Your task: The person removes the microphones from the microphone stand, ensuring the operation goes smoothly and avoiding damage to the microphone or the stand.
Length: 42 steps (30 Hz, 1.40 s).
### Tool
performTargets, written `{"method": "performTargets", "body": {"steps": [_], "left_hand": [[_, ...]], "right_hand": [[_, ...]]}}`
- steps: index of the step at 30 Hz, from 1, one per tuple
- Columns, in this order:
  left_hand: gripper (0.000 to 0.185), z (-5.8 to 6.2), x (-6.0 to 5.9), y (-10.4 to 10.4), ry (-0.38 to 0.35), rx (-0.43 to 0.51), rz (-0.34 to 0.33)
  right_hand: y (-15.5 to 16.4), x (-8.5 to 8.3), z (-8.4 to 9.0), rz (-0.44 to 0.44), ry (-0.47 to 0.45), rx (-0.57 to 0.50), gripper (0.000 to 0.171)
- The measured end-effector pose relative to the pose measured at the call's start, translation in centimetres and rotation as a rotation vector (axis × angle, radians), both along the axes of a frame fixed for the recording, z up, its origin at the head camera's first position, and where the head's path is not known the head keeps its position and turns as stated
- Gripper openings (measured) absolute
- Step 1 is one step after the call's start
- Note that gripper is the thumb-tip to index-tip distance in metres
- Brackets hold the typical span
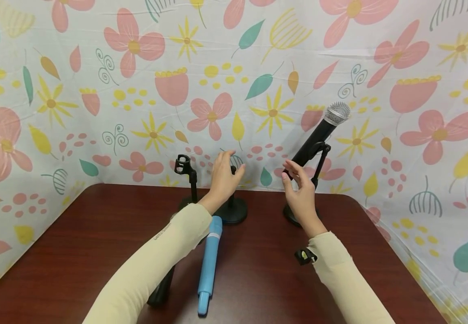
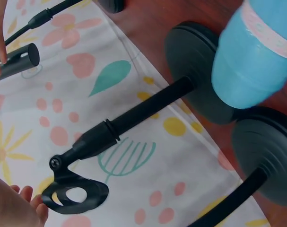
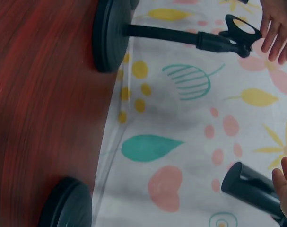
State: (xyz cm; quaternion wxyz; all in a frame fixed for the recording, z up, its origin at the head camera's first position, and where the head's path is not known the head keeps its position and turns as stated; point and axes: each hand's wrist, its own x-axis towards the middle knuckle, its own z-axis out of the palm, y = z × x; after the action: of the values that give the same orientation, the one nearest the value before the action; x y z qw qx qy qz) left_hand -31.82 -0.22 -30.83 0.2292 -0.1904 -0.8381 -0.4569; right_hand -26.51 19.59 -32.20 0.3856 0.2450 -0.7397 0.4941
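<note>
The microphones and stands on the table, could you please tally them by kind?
Microphone stands: 3 (left, middle, right)
Microphones: 3 (silver-headed one in the right stand, blue one and black one lying on the table)
Total: 6

Black mic [image 1: 317, 135] tilted in stand [image 1: 317, 173]

A black stand [image 3: 148, 35] lies across the view, fingertips [image 3: 275, 40] touching its clip [image 3: 240, 29].
</note>
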Motion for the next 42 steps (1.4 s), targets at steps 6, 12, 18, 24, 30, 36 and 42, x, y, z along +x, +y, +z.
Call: {"method": "performTargets", "body": {"steps": [6, 12, 18, 24, 30, 36, 42], "left_hand": [[0.049, 0.5, -0.2, 1.7, -0.002, -0.023, -0.041], [0.049, 1.4, -0.6, 3.2, 0.013, -0.036, -0.085], [0.051, 2.8, -1.1, 4.4, 0.039, -0.037, -0.103], [0.053, 4.2, -1.6, 6.4, 0.014, 0.019, -0.132], [0.053, 5.5, -1.8, 8.5, -0.023, 0.06, -0.189], [0.055, 6.4, -1.4, 10.5, -0.061, 0.081, -0.268], [0.056, 7.0, -1.2, 12.1, -0.107, 0.064, -0.279]], "right_hand": [[1.5, 0.1, -0.3, -0.052, 0.027, -0.051, 0.035], [2.7, -0.2, -0.6, -0.107, 0.079, -0.081, 0.033], [3.9, -0.5, -0.8, -0.172, 0.093, -0.133, 0.032], [5.5, -1.0, -1.6, -0.25, 0.08, -0.202, 0.036], [6.8, -1.2, -2.5, -0.285, -0.009, -0.24, 0.04], [7.2, -1.4, -3.4, -0.281, -0.125, -0.246, 0.044], [7.4, -1.6, -3.8, -0.214, -0.17, -0.221, 0.047]]}}
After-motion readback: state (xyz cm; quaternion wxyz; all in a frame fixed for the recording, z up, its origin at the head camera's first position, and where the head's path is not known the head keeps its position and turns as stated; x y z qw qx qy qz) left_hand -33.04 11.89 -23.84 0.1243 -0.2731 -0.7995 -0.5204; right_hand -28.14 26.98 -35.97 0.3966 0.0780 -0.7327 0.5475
